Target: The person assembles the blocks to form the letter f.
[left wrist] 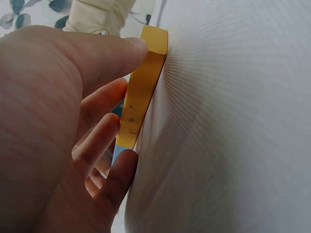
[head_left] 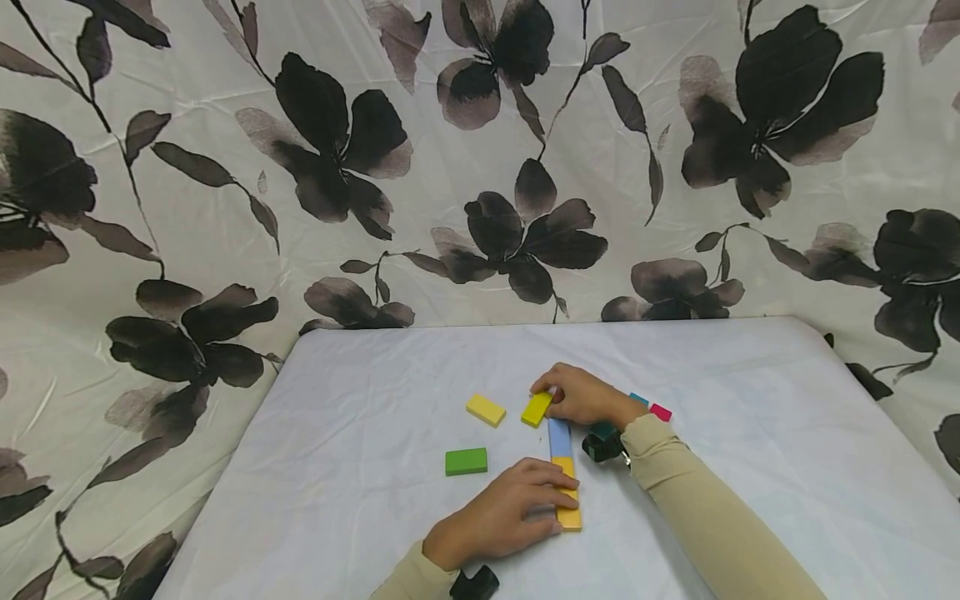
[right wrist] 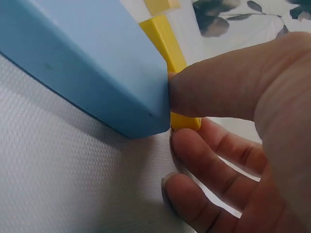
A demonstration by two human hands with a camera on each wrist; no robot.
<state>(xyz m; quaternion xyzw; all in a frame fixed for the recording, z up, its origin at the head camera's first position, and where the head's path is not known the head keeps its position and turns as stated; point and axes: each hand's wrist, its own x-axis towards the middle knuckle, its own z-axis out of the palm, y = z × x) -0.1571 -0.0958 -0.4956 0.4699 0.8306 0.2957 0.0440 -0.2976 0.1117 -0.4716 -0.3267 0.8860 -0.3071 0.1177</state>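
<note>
My right hand [head_left: 588,396] pinches a bright yellow block [head_left: 536,410] between thumb and fingers, beside the far end of a light blue block [head_left: 559,437]. The right wrist view shows the thumb close against the blue block's end, with the yellow block [right wrist: 167,41] behind it. In line with the blue block, towards me, lies an orange length [head_left: 570,521]; fingers cover part of it, so whether it is one block or two I cannot tell. My left hand [head_left: 517,508] rests extended fingers on its left side and top, the thumb near its close end [left wrist: 154,40].
A paler yellow block [head_left: 486,410] and a green block [head_left: 466,462] lie to the left on the white tabletop [head_left: 337,467]. Beyond my right wrist are a red block [head_left: 661,412], a blue one [head_left: 639,398] and a partly hidden teal one [head_left: 602,431]. Floral cloth [head_left: 420,183] hangs behind.
</note>
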